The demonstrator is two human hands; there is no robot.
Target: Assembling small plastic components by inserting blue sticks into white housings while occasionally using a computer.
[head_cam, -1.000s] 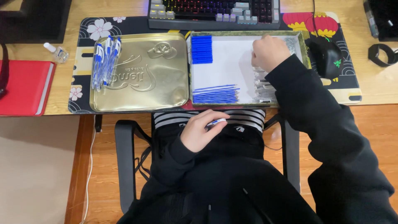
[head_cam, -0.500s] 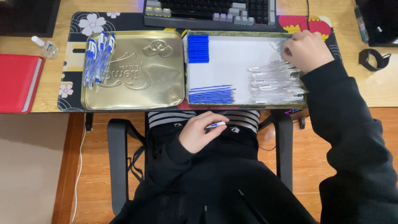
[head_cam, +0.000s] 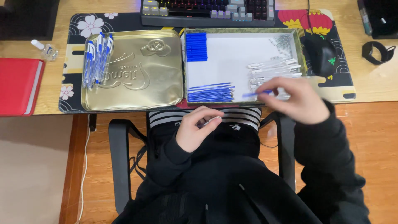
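Observation:
My right hand [head_cam: 296, 99] hovers over the near right corner of the white-lined tray [head_cam: 232, 62], pinching a thin blue refill [head_cam: 257, 94]. Just below the desk edge, in my lap, my left hand [head_cam: 198, 127] holds a clear pen barrel [head_cam: 210, 121]. In the tray lie a stack of blue caps [head_cam: 196, 46], a bundle of blue refills [head_cam: 210, 92], several clear barrels [head_cam: 273, 69] and a small heap of tiny parts [head_cam: 284, 41]. Finished blue-and-white pens [head_cam: 96, 58] rest on the left of the gold tin lid [head_cam: 141, 74].
A keyboard [head_cam: 207, 8] stands behind the tray and a black mouse [head_cam: 321, 54] to its right. A red notebook [head_cam: 18, 85] and a small clear bottle [head_cam: 45, 49] lie at the left, a black wrist strap [head_cam: 375, 52] at the far right. A patterned desk mat [head_cam: 336, 83] lies under everything.
My right hand has come from the tray's far right corner toward me, now holding a blue refill. My left hand has stayed in my lap with the barrel.

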